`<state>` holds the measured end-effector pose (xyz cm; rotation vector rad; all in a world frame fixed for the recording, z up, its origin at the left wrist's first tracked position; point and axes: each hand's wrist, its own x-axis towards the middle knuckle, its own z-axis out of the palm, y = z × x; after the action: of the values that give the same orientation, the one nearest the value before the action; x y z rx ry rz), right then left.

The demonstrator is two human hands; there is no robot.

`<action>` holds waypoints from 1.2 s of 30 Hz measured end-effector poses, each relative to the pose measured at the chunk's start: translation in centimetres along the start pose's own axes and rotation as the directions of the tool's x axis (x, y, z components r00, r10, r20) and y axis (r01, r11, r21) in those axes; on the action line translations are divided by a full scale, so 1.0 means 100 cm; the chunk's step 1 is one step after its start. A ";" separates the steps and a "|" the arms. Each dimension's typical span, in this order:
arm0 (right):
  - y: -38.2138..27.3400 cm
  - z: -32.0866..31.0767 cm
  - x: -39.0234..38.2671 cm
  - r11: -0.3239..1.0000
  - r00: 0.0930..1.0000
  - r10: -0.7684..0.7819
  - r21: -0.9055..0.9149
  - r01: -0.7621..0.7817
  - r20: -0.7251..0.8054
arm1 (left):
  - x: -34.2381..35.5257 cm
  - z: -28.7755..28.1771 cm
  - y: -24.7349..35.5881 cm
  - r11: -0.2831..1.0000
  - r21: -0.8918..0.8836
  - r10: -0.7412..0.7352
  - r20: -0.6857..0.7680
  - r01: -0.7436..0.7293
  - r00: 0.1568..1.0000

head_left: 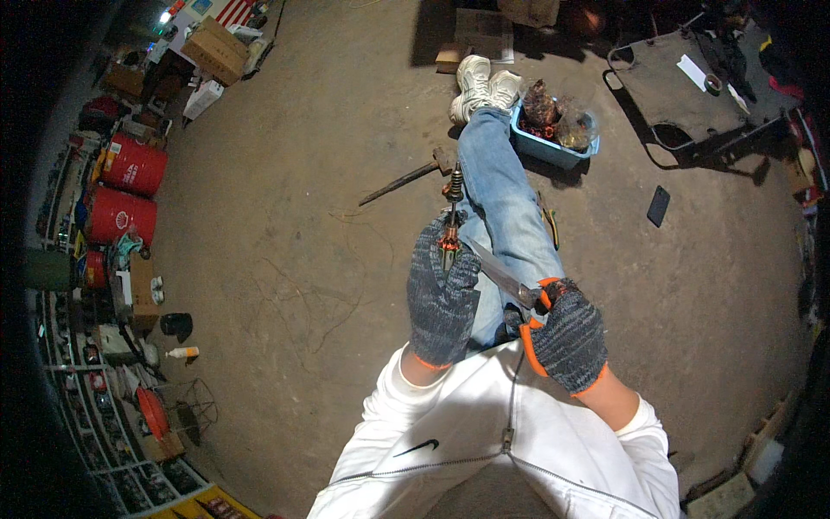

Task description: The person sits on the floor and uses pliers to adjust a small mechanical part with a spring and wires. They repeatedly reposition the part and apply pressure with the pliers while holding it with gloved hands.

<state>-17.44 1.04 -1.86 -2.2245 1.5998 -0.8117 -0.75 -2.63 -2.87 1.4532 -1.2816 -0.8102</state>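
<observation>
My left hand point(441, 303), in a dark grey knit glove with an orange cuff, is closed around a small motor armature point(449, 239). The armature's copper windings show at the fingers, and its dark ridged shaft points away from me. My right hand point(572, 342), gloved the same way, grips the orange handle of a knife point(504, 278). Its broad grey blade slants up and left, with the tip close to the armature; whether they touch I cannot tell. Both hands are over my legs in blue jeans point(512, 195).
Beyond my left hand lies a hammer point(405, 179) on the concrete floor. A blue basket point(558, 154) with copper pieces and bagged items stands beside my shoes. At right are a phone point(658, 206) and a metal-framed chair point(683, 86). Red drums point(130, 164) and shelves line the left.
</observation>
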 end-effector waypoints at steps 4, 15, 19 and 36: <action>-0.001 0.017 -0.003 0.941 0.978 0.130 0.291 -0.173 0.162 | -0.004 0.010 0.004 0.992 -0.016 0.122 0.024 -0.121 0.992; 0.012 -0.004 0.004 0.983 0.989 -0.077 0.155 0.096 -0.125 | -0.009 -0.012 0.034 0.227 -0.907 -0.163 0.324 0.355 0.932; 0.009 -0.024 0.011 0.986 0.997 0.050 0.156 -0.059 0.065 | -0.010 -0.018 0.034 0.847 -0.511 -0.091 0.129 0.145 0.987; 0.017 -0.048 0.022 0.999 0.992 -0.032 -0.018 0.035 0.124 | -0.008 -0.013 0.029 0.942 -0.319 -0.059 0.132 0.098 0.990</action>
<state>-21.07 -1.16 1.72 -2.2734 1.5237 -0.6547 -0.56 -1.37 0.16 1.2092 -1.1198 -1.1218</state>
